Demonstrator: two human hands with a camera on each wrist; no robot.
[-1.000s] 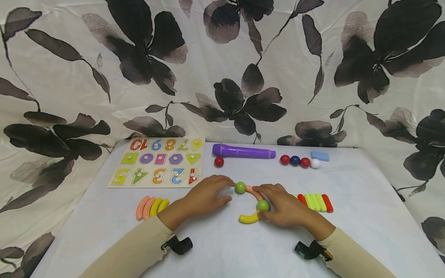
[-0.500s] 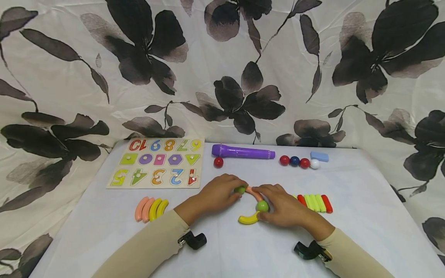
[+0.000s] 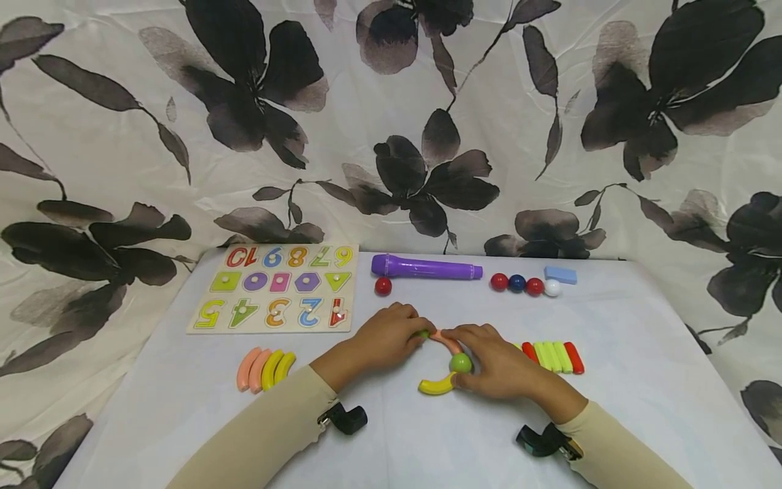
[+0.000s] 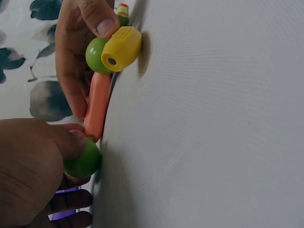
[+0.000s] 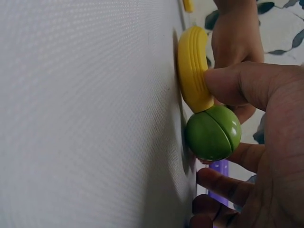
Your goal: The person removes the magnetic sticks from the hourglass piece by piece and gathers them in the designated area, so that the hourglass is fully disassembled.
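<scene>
In the head view my left hand [image 3: 391, 336] pinches a green ball, which its fingers mostly cover; more of that green ball [image 4: 88, 164] shows in the left wrist view. An orange curved stick [image 3: 451, 341] runs from it to a second green ball [image 3: 461, 363], and a yellow curved stick [image 3: 436, 386] joins that ball at its other side. My right hand [image 3: 504, 363] holds this joined string around the second ball. Its thumb presses the yellow stick [image 5: 192, 66], while the forefinger lies along the orange stick [image 4: 97, 107].
On the left stand a number puzzle board [image 3: 271, 316] and orange and yellow curved sticks [image 3: 266, 370]. A purple tube [image 3: 427, 267], a red ball [image 3: 383, 286], a row of balls [image 3: 516, 284] and a blue block [image 3: 561, 275] lie behind. Lime and red sticks [image 3: 559, 358] lie right.
My left hand has moved right and taken hold of the far green ball at the orange stick's end, covering most of it. The right hand stays in place on the string.
</scene>
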